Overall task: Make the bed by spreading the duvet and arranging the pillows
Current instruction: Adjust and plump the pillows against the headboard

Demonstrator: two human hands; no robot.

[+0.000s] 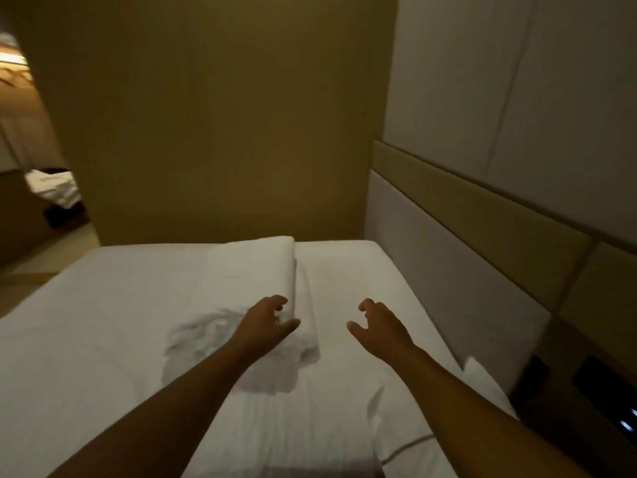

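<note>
Bed [348,267]: the strip along the headboard [448,257] is bare sheet, no pillows in view. The duvet [251,270] covers the rest. Its top edge is doubled back into a thick fold running from me to the far wall, with a crumpled patch by the left wrist.

Risks, as I judge them:
1. Skewed spread. Only the left hand [267,320] is at the fold. The right hand [379,326] hovers over bare sheet, apart from it. A one-sided pull would likely drag the near end toward the headboard and leave the far end folded.
2. The far end of the fold sits by the wall. It's a long reach from here and may stay bunched.
3. The crumple could get buried under the top layer if it's flattened without a shake.
4. Weak grab. Both hands are released, fingers loosely curled, thumbs out, grasping nothing. Can't tell if the left fingertips touch the cloth. A shallow pinch on a fold this thick could slip mid-pull.
</note>
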